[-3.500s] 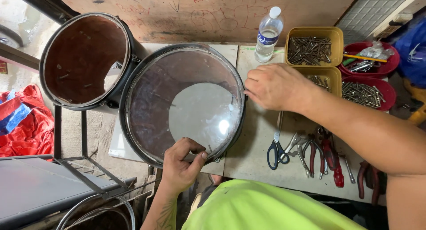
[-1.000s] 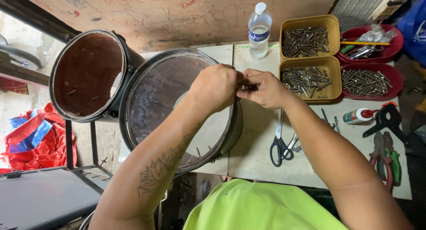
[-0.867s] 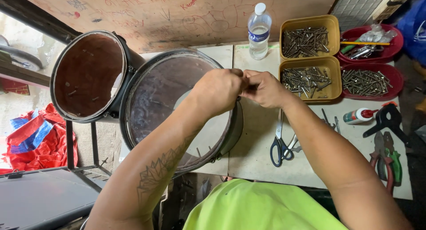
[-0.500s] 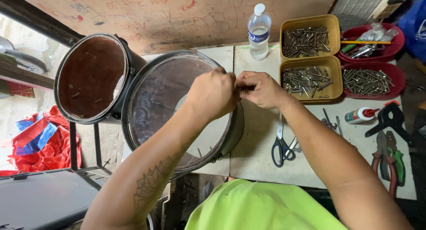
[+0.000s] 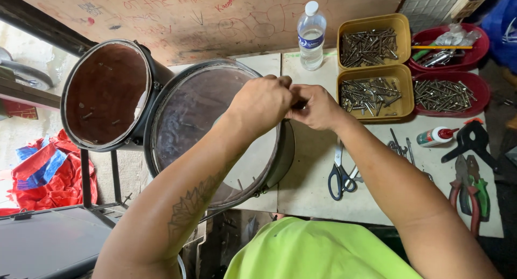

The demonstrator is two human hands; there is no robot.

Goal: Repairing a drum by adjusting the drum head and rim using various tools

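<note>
A large open drum shell (image 5: 186,114) with a dark metal rim lies tilted on the white tabletop (image 5: 312,176). My left hand (image 5: 261,102) reaches across it and curls over the right side of its rim. My right hand (image 5: 316,105) meets it there, fingertips pinched together against the left hand's fingers. Something small and dark sits between the fingertips; I cannot tell what it is. A second, smaller drum shell (image 5: 105,93) with a brown inside leans against the large one on the left.
Two yellow trays (image 5: 371,39) of metal bolts and red bowls (image 5: 447,96) of hardware stand at the back right, next to a water bottle (image 5: 311,34). Scissors (image 5: 339,174), pliers (image 5: 471,190) and a glue bottle (image 5: 436,136) lie on the right. Red cloth (image 5: 48,174) lies at left.
3.5 s ago my left hand held the near rim and my right hand lay by the trays. Both have since met at the right rim and stayed there, barely shifting.
</note>
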